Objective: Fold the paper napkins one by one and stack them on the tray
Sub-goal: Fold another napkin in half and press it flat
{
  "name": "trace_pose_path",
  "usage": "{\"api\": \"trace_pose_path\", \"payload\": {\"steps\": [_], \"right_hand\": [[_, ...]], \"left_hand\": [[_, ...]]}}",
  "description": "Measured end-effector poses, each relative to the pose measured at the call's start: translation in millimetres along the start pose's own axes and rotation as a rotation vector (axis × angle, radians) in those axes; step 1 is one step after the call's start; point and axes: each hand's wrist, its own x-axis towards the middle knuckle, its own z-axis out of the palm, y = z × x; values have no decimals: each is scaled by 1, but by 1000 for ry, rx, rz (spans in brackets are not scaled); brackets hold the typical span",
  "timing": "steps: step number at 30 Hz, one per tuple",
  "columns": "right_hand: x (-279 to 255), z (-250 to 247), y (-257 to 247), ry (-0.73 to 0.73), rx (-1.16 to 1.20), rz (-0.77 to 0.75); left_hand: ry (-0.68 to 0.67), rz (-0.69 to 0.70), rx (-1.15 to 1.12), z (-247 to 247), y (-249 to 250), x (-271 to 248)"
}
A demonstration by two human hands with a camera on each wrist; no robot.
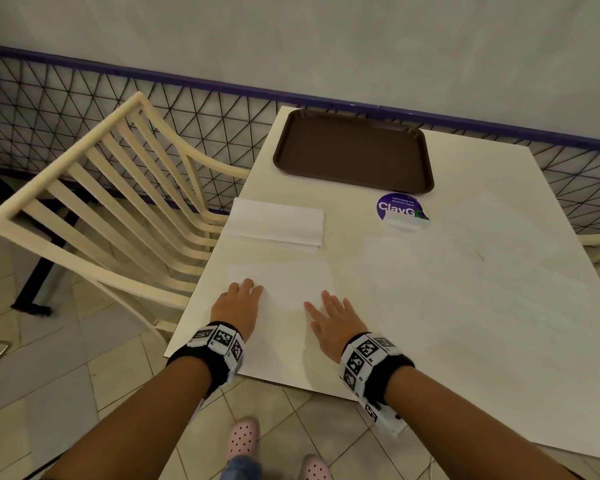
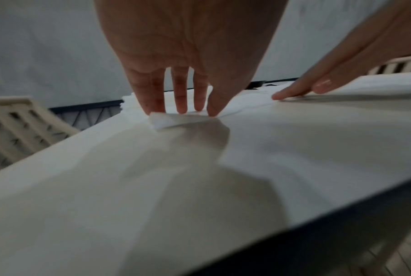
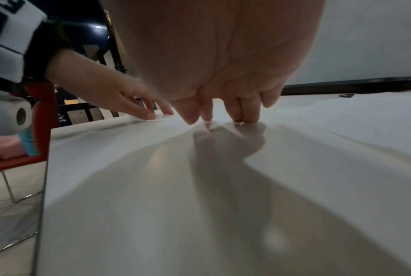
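One white napkin (image 1: 291,282) lies flat on the white table (image 1: 465,306) near its front left. My left hand (image 1: 238,303) is at the napkin's near-left corner; in the left wrist view that corner (image 2: 176,121) is curled up and pinched between thumb and fingertips (image 2: 181,108). My right hand (image 1: 333,320) presses on the napkin's right part with straight, spread fingers (image 3: 242,115). A stack of napkins (image 1: 276,225) sits farther back on the left. Behind it lies the brown tray (image 1: 354,150), with nothing on it.
A round purple sticker (image 1: 397,206) is on the table just in front of the tray. A cream slatted chair (image 1: 118,202) stands close to the table's left edge. A black mesh fence with a purple rail (image 1: 187,95) runs behind the table.
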Motion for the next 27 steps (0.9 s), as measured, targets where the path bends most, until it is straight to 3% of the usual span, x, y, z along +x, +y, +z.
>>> {"api": "trace_pose_path", "payload": {"steps": [4, 6, 11, 18, 27], "right_hand": [[4, 1, -9, 12, -66, 17], [5, 1, -12, 8, -85, 23], [7, -1, -10, 2, -126, 28], [5, -2, 2, 19, -117, -2], [9, -2, 12, 77, -160, -58]], "left_hand": [[40, 208, 4, 3, 30, -14], [48, 234, -6, 7, 43, -19], [42, 148, 3, 11, 42, -27], [8, 3, 12, 8, -4, -45], [-28, 18, 94, -8, -16, -31]]}}
